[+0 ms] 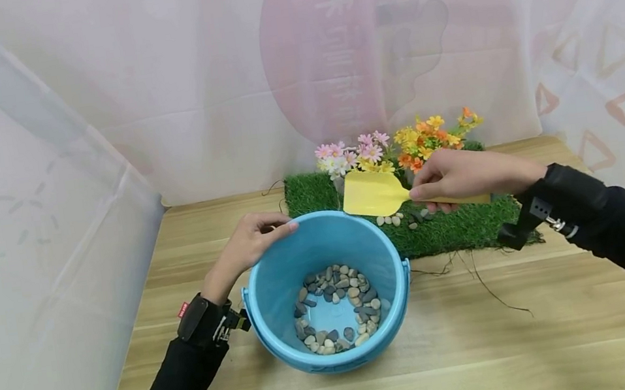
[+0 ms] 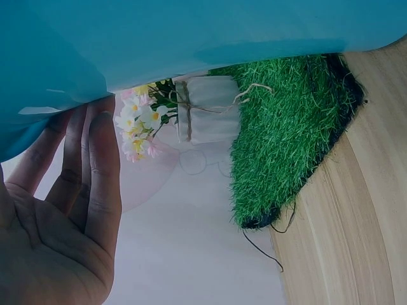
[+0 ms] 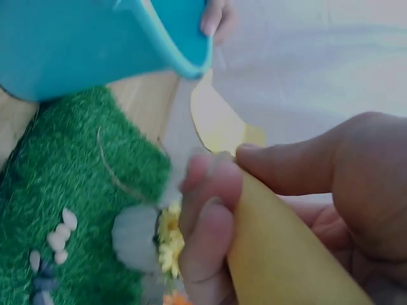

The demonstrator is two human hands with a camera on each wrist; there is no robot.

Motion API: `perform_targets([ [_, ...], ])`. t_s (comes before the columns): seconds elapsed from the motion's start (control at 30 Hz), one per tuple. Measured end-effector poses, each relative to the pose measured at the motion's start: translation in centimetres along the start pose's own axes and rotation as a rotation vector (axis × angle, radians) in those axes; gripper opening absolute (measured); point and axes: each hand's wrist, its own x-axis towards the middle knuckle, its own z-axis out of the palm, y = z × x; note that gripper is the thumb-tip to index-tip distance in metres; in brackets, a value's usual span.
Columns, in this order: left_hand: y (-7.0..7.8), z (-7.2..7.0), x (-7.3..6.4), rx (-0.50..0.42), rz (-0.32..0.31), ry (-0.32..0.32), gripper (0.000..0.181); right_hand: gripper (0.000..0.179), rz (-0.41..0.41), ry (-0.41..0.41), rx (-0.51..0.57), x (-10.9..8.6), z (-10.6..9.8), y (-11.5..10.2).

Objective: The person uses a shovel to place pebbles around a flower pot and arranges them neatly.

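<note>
A blue bucket [image 1: 265, 267] stands on the wooden table, with grey, black and pale pebbles [image 1: 368, 326] lying in a ring on its bottom. At the bucket's far left rim, my left hand [image 1: 250, 239] holds on, thumb at the edge; in the left wrist view its fingers [image 2: 102, 165] reach up against the outer wall. My right hand [image 1: 452, 176] grips the handle of a yellow toy shovel [image 1: 371, 194]. The shovel's flat blade points left, above the bucket's far right rim, and no pebbles show on it. Between thumb and fingers, the handle fills the right wrist view.
Behind the bucket lies a green artificial grass mat [image 1: 312, 195]. Pink-white flowers [image 1: 351, 153] and orange-yellow flowers [image 1: 430, 140] stand on it in pots. Small pale stones [image 3: 60, 236] and dark stones [image 3: 44, 279] lie on the grass. Loose dark threads [image 1: 497, 292] trail across the table.
</note>
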Motion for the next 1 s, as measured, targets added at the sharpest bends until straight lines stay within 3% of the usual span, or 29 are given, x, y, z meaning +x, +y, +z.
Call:
perform_targets([
  [0.23, 0.0, 0.2, 0.1, -0.009, 0.000, -0.010, 0.024, 0.025, -0.127, 0.064, -0.009, 0.9, 1.1, -2.6],
  [0.37, 0.1, 0.0, 0.3, -0.004, 0.007, -0.008, 0.024, 0.020, -0.226, 0.039, -0.046, 1.7, 1.7, -4.4],
  [0.57, 0.1, 0.0, 0.4, 0.004, 0.007, -0.001, 0.022, 0.010, -0.359, -0.035, -0.202, 3.9, 3.4, -6.7],
  [0.63, 0.0, 0.1, 0.4, -0.008, 0.012, -0.003, 0.021, 0.010, -0.362, -0.049, -0.266, 4.6, 4.1, -7.4],
  [0.9, -0.1, 0.4, 0.5, -0.016, 0.033, 0.000, 0.019, 0.015, -0.236, -0.122, -0.563, 7.2, 7.3, -9.4],
  [1.0, -0.1, 0.4, 0.5, -0.014, 0.031, -0.001, 0.019, 0.017, -0.212, -0.146, -0.592, 8.1, 8.5, -9.5],
])
